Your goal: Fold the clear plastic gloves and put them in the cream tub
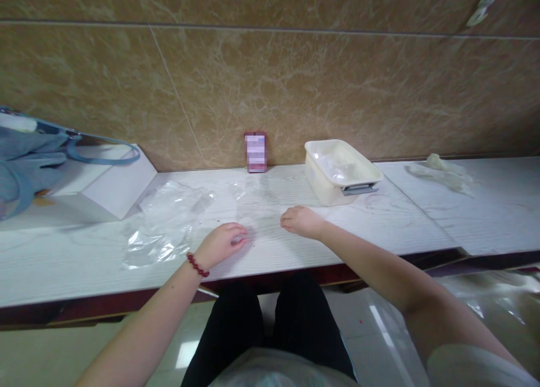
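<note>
A thin clear plastic bag (259,204) lies flat on the white wood-grain table (76,263), between my two hands. My left hand (223,243), a dark red bead bracelet (197,265) at its wrist, is open beside the bag's lower left, with a gap between thumb and fingers. At the bag's right edge, the fingers of my right hand (302,221) are bent and close together on the plastic; their tips are partly hidden. A heap of crumpled clear plastic bags (166,221) spreads left of my left hand.
Behind my right hand stands a cream plastic basin (323,179) with clear plastic inside. A phone (255,152) leans on the marbled wall. At left are a white box (113,187) and a blue bag (29,156). A crumpled pale glove-like item (442,173) lies at far right.
</note>
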### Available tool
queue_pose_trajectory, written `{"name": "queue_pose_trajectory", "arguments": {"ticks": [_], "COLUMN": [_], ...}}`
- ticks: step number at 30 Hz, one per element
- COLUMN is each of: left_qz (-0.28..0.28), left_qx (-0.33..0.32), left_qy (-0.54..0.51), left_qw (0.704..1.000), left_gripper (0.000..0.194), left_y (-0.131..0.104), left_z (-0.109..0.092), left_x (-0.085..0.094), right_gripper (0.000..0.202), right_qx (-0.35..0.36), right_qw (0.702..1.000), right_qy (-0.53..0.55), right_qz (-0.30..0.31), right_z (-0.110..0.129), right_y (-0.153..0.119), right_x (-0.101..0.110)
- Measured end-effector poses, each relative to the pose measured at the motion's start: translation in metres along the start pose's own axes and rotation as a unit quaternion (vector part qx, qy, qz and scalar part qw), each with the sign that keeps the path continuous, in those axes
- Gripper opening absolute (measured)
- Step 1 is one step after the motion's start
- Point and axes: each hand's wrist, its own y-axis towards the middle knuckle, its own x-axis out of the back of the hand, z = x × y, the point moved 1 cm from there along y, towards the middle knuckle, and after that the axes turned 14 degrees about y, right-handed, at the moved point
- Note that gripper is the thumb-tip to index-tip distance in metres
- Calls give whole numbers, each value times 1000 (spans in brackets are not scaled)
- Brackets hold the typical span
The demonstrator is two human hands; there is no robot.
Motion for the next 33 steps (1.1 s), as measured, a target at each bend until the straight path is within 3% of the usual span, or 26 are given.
{"name": "queue_pose_trajectory", "arguments": {"ticks": [4,11,16,22,28,30,33], "left_qz": [-22,-54,-48,-60,-65,-71,-76], "left_qx": [25,85,135,146,88,74,70], "left_qy": [14,62,125,137,148,142,129], "left_qw": [999,993,982,978,983,985,986], "left_gripper": [27,35,19,17,18,17,18], "left_y": [5,27,41,40,30,25,14], "left_z": [-17,-52,-57,-46,-51,-51,-43], "left_x": [-4,-9,-8,2,9,8,6], "right_gripper": [21,17,17,64,32,17,12], "right_qx": [8,-37,-67,-57,-24,-13,3], "right_qw": [1000,994,984,972,968,967,968], "right_qy": [-13,37,106,172,124,131,155], "right_qz": [-10,-92,-125,-152,-217,-217,-196], "right_z": [-3,-5,-5,-24,-36,-34,-33], "right_y": [3,9,8,5,18,21,20], "right_x": [-5,-6,-2,-4,-12,-13,-15]}}
